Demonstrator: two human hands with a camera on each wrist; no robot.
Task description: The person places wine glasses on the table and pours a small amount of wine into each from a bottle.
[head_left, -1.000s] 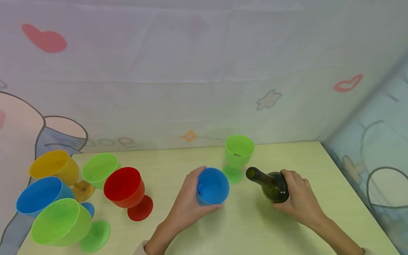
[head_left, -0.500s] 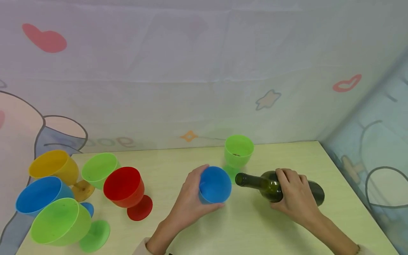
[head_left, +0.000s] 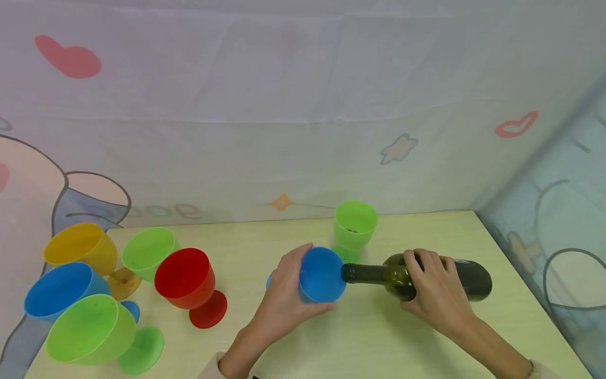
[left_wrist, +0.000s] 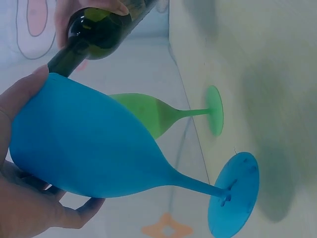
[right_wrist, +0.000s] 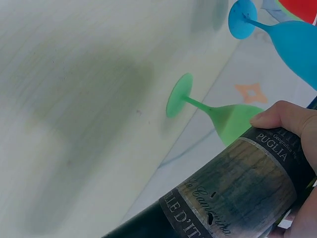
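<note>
My left hand (head_left: 284,297) grips a blue plastic goblet (head_left: 322,276) round its bowl, fingers behind and thumb in front. In the left wrist view the goblet (left_wrist: 89,139) leans over, and its shadow falls on the table apart from its foot. A dark green wine bottle (head_left: 397,279) lies almost level in my right hand (head_left: 437,289), which wraps round its body. The bottle's mouth meets the goblet's right rim. Its printed label (right_wrist: 237,181) faces the right wrist camera. Just behind the blue goblet stands a light green goblet (head_left: 356,223) with small dark bits inside.
At the left of the pale table (head_left: 246,242) stand several goblets: a red one (head_left: 184,279), a yellow one (head_left: 80,247), a blue one (head_left: 63,292), a green one (head_left: 149,252) and a larger-looking green one (head_left: 90,329). A printed cloth (head_left: 303,105) hangs behind the table.
The bottle has tipped from a steep slant to nearly level, its neck swinging left to the blue goblet's rim. The blue goblet has shifted slightly right and tilted, its foot now showing behind the hand.
</note>
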